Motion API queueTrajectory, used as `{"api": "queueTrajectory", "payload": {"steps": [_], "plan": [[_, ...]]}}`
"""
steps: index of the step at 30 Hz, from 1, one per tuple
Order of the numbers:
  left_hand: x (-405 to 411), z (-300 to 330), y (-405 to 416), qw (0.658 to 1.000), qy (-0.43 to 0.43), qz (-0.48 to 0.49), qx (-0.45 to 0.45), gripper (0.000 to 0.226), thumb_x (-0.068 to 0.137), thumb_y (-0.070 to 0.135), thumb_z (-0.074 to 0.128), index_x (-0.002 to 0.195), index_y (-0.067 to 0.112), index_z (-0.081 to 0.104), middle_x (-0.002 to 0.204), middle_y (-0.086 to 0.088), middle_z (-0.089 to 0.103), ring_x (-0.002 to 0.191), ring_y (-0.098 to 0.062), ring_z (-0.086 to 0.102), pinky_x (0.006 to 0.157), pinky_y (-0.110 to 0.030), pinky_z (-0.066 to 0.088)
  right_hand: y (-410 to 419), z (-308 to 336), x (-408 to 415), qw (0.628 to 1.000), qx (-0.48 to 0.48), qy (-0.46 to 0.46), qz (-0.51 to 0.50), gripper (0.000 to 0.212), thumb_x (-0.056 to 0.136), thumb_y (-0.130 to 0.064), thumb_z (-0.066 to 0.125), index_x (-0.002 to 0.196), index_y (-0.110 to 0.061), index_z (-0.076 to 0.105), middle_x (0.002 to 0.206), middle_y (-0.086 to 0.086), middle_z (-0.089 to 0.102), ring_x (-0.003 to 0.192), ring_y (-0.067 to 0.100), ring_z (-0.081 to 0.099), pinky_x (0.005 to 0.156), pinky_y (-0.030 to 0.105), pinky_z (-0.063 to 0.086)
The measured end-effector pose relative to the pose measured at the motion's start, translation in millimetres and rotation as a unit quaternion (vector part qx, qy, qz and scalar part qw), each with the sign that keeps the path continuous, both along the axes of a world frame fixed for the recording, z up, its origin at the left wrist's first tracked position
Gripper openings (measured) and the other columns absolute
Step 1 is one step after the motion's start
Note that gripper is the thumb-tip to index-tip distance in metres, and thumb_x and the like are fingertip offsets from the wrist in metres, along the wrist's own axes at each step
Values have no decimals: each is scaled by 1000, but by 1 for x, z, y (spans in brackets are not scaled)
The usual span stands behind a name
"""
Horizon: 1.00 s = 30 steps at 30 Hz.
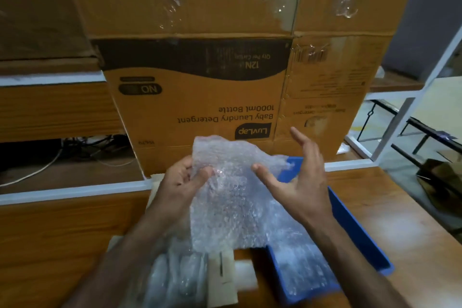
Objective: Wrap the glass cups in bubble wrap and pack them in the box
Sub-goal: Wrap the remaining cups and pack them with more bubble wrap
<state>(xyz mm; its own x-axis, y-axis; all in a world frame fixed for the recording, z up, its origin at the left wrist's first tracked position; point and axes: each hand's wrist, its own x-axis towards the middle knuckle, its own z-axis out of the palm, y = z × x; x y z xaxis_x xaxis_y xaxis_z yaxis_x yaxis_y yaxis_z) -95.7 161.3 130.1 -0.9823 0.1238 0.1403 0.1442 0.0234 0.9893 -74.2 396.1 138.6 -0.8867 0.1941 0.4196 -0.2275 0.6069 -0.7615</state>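
Left hand (pixel 183 177) grips the bubble wrap (pixel 232 197) at its left edge, thumb over the front and fingers curled behind, holding the sheet up off the surface (pixel 62 227). Right hand (pixel 300 177) is open, fingers straight and spread, palm turned toward the wrap; its thumb lies against the sheet, the other fingers stand clear of it. The posture reads as mid-fold: one hand anchors, the other is placed to press or roll the loose side over. Whether a glass cup is already inside the sheet cannot be told; the plastic is cloudy and no rim or base shows through. Just beneath and right of the right hand sits a blue tray (pixel 360 230) holding more bubble wrap, probably kept close so material stays within reach. Below the left hand, near the wrist, lie further clear wrapped pieces (pixel 172 275) and pale off-white blocks (pixel 222 272); contents blurred, not identifiable. Directly beyond both hands stands the cardboard box (pixel 200 97), printed upside down, flaps raised, so a finished bundle would have to be lifted up and over its near wall. Risk, as a judgement: a one-sided grip on slick film could let a heavy cup slide out of the bottom.
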Motion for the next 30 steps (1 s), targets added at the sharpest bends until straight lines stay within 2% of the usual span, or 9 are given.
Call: {"api": "queueTrajectory", "payload": {"steps": [3,6,10,14,17,19,22,27,30], "plan": [[1,8,-38,999,-29,10,28,25,100,14,61,124,9,67,116,-10,76,111,-30,72,94,-43,57,-29,-1,8,944,-206,-190,176,53,83,-41,83,129,-25,62,116,-18,73,113,5,67,84,15,52],[9,8,-69,999,-44,-2,25,33,97,17,65,129,8,64,118,-11,76,109,-32,72,92,-48,59,-64,-11,7,900,-313,-191,238,11,94,-12,72,104,-10,71,92,-5,80,89,11,75,71,18,56],[21,-2,-108,1000,9,-1,-16,32,85,12,74,116,8,73,109,-7,79,103,-28,75,82,-34,63,-92,-22,-5,890,-342,-152,262,21,93,-16,70,108,-2,73,104,14,76,94,25,68,83,29,55],[31,-10,-133,998,45,1,-47,28,87,-8,68,81,16,82,125,5,74,120,-17,67,92,-34,58,-111,-26,-9,873,-349,-169,296,16,84,-8,70,73,-16,77,99,8,76,86,24,69,72,28,56],[37,-15,-156,995,-46,-35,84,45,95,-10,42,102,13,80,141,-5,65,132,-22,59,104,-46,52,-124,-29,-12,862,-354,-189,310,34,88,6,64,61,-15,70,105,26,72,87,33,67,72,34,56],[39,-14,-162,970,-151,-63,179,42,100,22,42,133,16,67,144,-13,61,131,-31,60,107,-55,47,-132,-30,-12,857,-347,-204,323,43,88,16,55,60,-12,69,118,31,68,95,38,66,79,41,54],[42,-23,-168,967,-236,-78,57,58,101,60,40,138,20,62,135,-8,68,124,-27,65,105,-53,50,-141,-29,-13,856,-314,-205,355,35,87,14,56,63,-6,71,120,19,72,104,33,69,85,42,56],[43,-28,-172,984,-174,-35,-2,30,97,23,67,123,10,71,120,-13,74,113,-33,70,103,-61,51,-141,-34,-11,857,-322,-176,361,44,92,-16,39,91,1,79,119,18,73,120,35,64,108,49,45],[43,-29,-171,991,-132,-1,4,25,100,16,61,122,11,71,118,-9,76,113,-30,71,100,-53,55,-146,-30,-4,875,-309,-198,316,25,91,-29,71,113,-16,72,113,17,72,109,38,67,100,49,54]]}}
